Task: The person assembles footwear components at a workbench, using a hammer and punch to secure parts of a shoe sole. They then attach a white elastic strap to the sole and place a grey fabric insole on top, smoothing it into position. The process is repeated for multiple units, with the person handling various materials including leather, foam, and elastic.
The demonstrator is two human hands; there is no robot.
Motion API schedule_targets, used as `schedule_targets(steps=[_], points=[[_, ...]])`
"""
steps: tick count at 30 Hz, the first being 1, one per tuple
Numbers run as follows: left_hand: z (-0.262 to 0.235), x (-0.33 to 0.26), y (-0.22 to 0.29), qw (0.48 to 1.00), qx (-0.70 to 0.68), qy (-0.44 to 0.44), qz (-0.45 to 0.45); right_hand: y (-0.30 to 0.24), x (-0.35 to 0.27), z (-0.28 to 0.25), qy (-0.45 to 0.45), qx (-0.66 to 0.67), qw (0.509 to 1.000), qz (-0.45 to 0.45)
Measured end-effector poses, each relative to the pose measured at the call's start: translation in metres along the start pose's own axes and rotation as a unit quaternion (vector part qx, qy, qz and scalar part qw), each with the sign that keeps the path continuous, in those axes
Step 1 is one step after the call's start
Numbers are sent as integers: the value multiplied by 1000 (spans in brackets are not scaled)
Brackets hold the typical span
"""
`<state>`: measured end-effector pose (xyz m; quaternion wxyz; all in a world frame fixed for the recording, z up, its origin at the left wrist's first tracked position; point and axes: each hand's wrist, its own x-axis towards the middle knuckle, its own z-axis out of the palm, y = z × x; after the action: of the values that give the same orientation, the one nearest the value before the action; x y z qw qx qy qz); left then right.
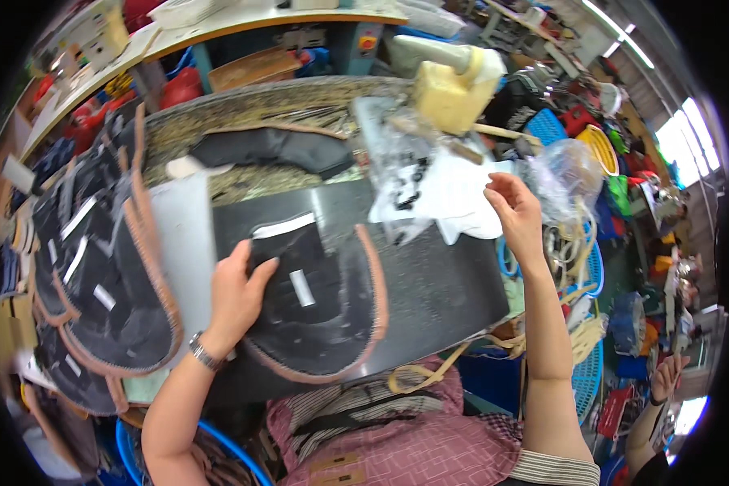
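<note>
A black curved shoe-upper-like piece [332, 316] with a tan stitched rim and white strips lies on the dark work board [445, 283] in front of me. My left hand [239, 292] rests at its left edge, thumb and forefinger spread apart, with the other fingers partly hidden. My right hand [517, 215] is raised at the right edge of some white sheets [466, 194]. Its fingers curl toward the thumb, and anything between the tips is too small to make out. Beside the sheets lies a clear plastic bag [401, 174] with black marks.
Similar black pieces [113, 300] are piled at the left. A black curved strip [271, 150] lies beyond the board, near a yellowish plastic container [454, 93]. Blue baskets [587, 381] and tan straps stand at the right. Another person's hand [668, 377] shows at far right.
</note>
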<state>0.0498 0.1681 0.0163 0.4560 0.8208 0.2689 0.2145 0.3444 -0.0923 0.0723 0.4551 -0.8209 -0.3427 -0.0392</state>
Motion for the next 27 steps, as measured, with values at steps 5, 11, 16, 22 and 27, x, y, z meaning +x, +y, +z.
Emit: schedule_targets(steps=[5,11,16,22,27], points=[[25,12,18,933,252,120,229,47,17,-35,-156,-225,960,-65],[130,56,103,962,144,-50,229,86,70,10,-290,-277,905,-145],[197,119,79,933,284,20,219,60,84,39,-436,-353,815,-147],[182,163,98,976,147,109,116,73,65,4,-373,-307,866,-133],[182,177,118,984,53,116,121,75,51,-5,-333,-219,914,-76]])
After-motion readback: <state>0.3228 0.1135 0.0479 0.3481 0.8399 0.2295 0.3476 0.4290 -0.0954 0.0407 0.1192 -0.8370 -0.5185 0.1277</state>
